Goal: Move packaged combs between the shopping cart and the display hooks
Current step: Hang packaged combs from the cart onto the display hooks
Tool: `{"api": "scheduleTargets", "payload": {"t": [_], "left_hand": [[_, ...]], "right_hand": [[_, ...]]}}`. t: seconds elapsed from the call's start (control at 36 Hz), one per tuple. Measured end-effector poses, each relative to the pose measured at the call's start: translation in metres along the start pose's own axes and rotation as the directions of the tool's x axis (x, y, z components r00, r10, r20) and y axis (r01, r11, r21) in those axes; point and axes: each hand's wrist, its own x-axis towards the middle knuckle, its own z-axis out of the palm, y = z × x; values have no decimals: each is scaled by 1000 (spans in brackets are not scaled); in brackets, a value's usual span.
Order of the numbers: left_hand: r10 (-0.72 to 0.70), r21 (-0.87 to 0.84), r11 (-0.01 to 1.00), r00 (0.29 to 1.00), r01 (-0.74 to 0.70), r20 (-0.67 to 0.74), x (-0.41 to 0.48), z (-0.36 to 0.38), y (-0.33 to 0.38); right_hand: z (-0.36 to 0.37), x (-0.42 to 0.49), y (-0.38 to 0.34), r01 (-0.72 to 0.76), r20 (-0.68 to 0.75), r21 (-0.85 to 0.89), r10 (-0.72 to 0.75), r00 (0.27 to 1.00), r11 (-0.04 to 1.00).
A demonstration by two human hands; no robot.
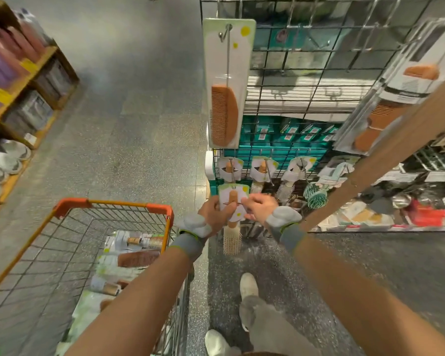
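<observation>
Before you stands a black wire grid panel with a flat brown comb hanging on a long glossy white card. At your left, the orange-rimmed mesh shopping cart holds heaped packaged combs. Your left hand wraps the left edge of a small green-edged carded brush, wooden handle up and pale bristles down, just before the lower hooks, and your right hand pinches its right edge.
</observation>
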Motion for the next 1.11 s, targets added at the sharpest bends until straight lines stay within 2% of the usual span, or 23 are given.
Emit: {"api": "scheduleTargets", "payload": {"t": [0.17,0.31,0.44,0.56,0.72,0.81,0.94,1.11], "left_hand": [[-25,-46,999,1000,25,20,13,3,-6],[-20,-72,997,998,24,66,23,2,-9],[1,-44,999,1000,-1,2,26,2,-9],[8,-79,997,999,-5,45,25,1,-6],[1,-11,1000,997,-1,80,21,-3,-8],[-5,-26,1000,998,7,67,18,-3,-5],[-47,-1,999,999,47,13,18,-1,-9],[-58,23,998,996,60,-73,30,-5,-28]], "right_hand": [[-1,11,3,10,-7,-17,-10,1000,1000],[-6,15,4,105,-61,-98,-111,992,990],[-8,17,4,71,-73,1,-71,995,997],[-8,19,2,53,-89,-14,-54,995,998],[-19,13,5,87,10,-124,-86,996,989],[-22,9,2,84,14,-67,-84,996,994],[-16,8,-3,69,-78,-61,-74,994,996],[-12,3,-5,74,-54,-103,-80,995,992]]}}
